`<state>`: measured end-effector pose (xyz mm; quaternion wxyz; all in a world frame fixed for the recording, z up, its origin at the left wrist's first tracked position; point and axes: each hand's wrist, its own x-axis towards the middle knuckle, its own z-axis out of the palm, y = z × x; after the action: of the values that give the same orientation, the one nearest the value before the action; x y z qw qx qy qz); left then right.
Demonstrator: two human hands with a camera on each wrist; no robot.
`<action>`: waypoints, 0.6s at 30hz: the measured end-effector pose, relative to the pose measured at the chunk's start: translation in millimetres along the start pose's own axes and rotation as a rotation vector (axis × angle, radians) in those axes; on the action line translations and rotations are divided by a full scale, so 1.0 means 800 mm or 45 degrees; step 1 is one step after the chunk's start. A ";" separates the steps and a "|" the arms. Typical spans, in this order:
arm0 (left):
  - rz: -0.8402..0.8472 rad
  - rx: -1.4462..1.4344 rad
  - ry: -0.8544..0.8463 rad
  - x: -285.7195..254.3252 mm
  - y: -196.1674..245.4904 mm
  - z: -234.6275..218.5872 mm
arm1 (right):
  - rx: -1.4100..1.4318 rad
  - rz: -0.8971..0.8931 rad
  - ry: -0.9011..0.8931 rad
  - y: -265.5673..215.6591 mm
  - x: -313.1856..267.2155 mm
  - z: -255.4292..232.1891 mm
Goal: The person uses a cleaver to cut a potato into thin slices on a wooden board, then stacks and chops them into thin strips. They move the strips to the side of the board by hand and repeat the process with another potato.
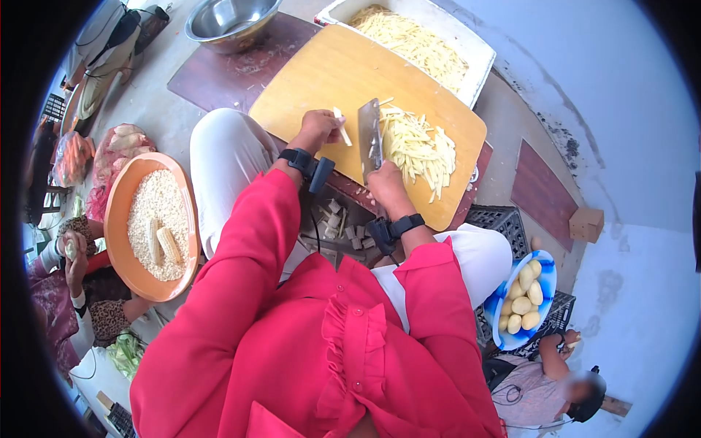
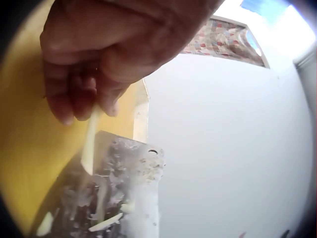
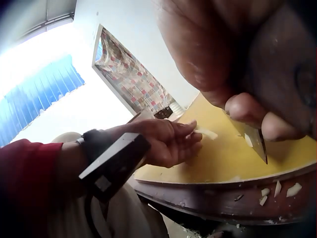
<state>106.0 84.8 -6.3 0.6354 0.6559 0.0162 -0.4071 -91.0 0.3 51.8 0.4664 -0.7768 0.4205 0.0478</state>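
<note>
My left hand (image 1: 321, 128) pinches a pale potato strip (image 2: 90, 141) between thumb and fingers, over the yellow cutting board (image 1: 314, 66). In the left wrist view the strip points down in front of the cleaver blade (image 2: 116, 163), which has bits of potato stuck to it. My right hand (image 1: 387, 187) grips the cleaver (image 1: 371, 142) by its handle, the blade standing between the left hand and a heap of cut potato strips (image 1: 420, 150). The handle is mostly hidden by my fingers in the head view.
A white box (image 1: 475, 69) of cut strips stands beyond the board, with a steel bowl (image 1: 230, 25) at its left. An orange basin (image 1: 117, 219) of corn kernels sits left. On the right, a blue-white basin (image 1: 551, 274) holds peeled potatoes. Other people sit at both sides.
</note>
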 end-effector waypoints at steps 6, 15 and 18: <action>0.172 0.462 0.137 -0.009 -0.012 0.019 | -0.068 -0.037 0.086 0.018 0.011 -0.005; 0.492 0.991 0.607 -0.022 -0.006 0.023 | -0.122 -0.126 0.042 -0.009 -0.008 -0.004; 0.543 1.041 0.556 -0.025 -0.002 0.025 | -0.245 -0.176 0.119 -0.017 -0.013 -0.010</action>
<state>81.1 77.8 6.2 0.3775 0.9094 -0.1464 -0.0948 -90.9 3.3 70.6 0.3718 -0.8464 0.3808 0.0193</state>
